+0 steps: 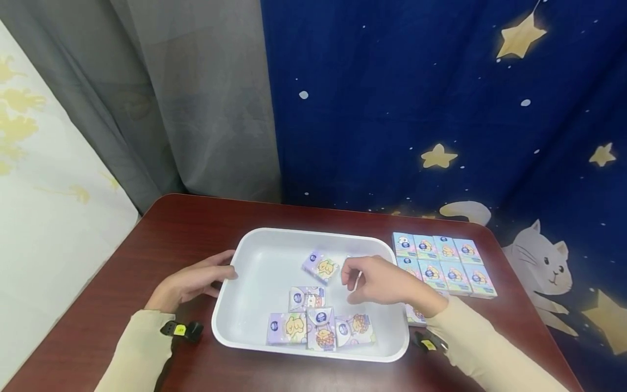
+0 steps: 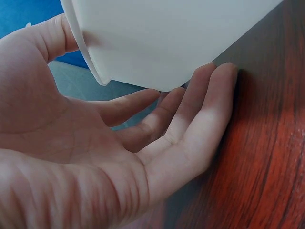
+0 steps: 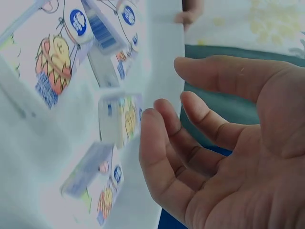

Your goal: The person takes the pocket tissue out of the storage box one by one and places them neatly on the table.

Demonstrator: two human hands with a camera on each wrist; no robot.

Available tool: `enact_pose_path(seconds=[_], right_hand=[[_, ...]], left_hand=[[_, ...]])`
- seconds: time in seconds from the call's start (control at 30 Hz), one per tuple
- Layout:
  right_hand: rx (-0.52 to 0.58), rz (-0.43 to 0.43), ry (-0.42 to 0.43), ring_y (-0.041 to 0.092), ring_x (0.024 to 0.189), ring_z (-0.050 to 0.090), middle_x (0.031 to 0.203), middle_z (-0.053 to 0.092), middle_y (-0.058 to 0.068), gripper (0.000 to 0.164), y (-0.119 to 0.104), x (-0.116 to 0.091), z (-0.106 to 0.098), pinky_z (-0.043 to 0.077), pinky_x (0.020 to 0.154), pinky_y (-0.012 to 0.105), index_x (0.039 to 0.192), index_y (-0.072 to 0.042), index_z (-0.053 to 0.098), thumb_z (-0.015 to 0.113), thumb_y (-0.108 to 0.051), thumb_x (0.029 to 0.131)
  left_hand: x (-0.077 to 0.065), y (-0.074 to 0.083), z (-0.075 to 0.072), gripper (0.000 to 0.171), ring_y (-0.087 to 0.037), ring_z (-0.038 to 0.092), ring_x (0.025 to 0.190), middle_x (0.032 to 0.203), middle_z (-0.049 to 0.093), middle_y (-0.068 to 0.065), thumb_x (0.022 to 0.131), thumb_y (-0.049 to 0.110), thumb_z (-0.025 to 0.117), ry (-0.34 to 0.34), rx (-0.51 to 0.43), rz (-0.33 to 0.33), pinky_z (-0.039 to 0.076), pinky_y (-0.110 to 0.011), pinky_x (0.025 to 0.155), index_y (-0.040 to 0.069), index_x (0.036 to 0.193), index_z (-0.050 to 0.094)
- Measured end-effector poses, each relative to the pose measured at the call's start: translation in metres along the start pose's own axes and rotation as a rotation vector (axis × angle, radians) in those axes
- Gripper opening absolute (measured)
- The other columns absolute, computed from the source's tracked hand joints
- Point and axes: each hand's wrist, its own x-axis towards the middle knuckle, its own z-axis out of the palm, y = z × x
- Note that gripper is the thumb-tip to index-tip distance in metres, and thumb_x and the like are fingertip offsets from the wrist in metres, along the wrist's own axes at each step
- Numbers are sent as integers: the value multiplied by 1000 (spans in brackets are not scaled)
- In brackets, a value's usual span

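Note:
A white plastic tub (image 1: 254,256) stands on the table, with several purple-printed tissue packs (image 1: 286,329) lying loose inside. My left hand (image 1: 198,279) holds the tub's left side. In the left wrist view its thumb (image 2: 52,40) hooks over the rim, and the fingers (image 2: 205,109) reach under the outer wall. Over the right half of the tub hangs my right hand (image 1: 379,280), fingers loosely bent and holding nothing. One tissue pack (image 3: 126,119) appears beside its fingertips in the right wrist view. Part of the tub floor is hidden beneath that hand.
Blue tissue packs (image 1: 455,275) lie in neat rows to the right of the tub, partly covered by the right forearm. The dark red wooden table (image 1: 196,228) ends at a rounded back edge before a grey and a blue curtain (image 1: 352,136).

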Motion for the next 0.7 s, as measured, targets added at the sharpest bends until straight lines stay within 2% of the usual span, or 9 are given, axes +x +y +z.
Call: enact_pose_path(seconds=[0.13, 0.37, 0.53, 0.7], right_hand=[[-44, -5, -69, 10, 80, 63, 94, 73, 0, 28, -5, 11, 9, 54, 77, 30, 103, -11, 70, 89, -4, 83], [-127, 33, -148, 13, 86, 63, 101, 74, 2, 32, -18, 22, 23, 54, 80, 35, 105, -14, 72, 91, -6, 80], [-173, 55, -170, 13, 86, 63, 102, 73, 0, 36, -22, 26, 33, 55, 80, 35, 104, -18, 72, 94, -9, 78], [-169, 73, -178, 11, 80, 61, 96, 68, -4, 37, -23, 27, 42, 55, 73, 31, 103, -19, 70, 95, -10, 78]], left_hand=[[0, -1, 0, 81, -34, 72, 109, 137, 66, -19, 100, 20, 65, 6, 4, -4, 62, -58, 93, 4, 171, 28], [1, -1, 0, 81, -34, 72, 109, 139, 66, -19, 100, 20, 66, 6, -1, -3, 62, -59, 93, 5, 171, 29], [1, 0, 0, 81, -34, 72, 109, 137, 66, -20, 99, 20, 66, 5, -3, -2, 62, -59, 93, 4, 170, 29], [1, -1, 0, 81, -34, 72, 108, 136, 67, -20, 99, 20, 66, 10, 1, -1, 62, -59, 93, 4, 170, 30]])
